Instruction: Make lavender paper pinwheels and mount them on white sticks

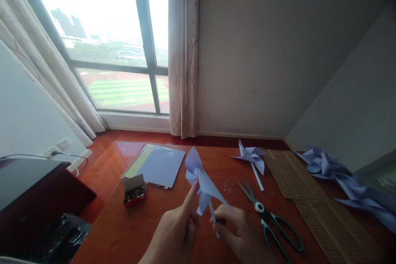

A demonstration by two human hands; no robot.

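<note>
A light purple paper pinwheel [202, 179] on a paper stick stands tilted above the table at the middle. My right hand [232, 225] is closed around the lower part of its stick. Stretched out, the index finger of my left hand [177, 225] touches the pinwheel's blades near the centre; the other fingers are curled and grip nothing that I can see. Right of my right hand lie scissors [260, 208] with black and white handles, blades apart. Small paper scraps [229, 187] are scattered behind my right hand.
Another pinwheel [250, 156] lies at the back right. Purple paper sheets [163, 165] and an open box of small metal pieces [134, 193] are on the left. Flattened cardboard [297, 177] lies on the right, with several pinwheels [328, 167] beyond it.
</note>
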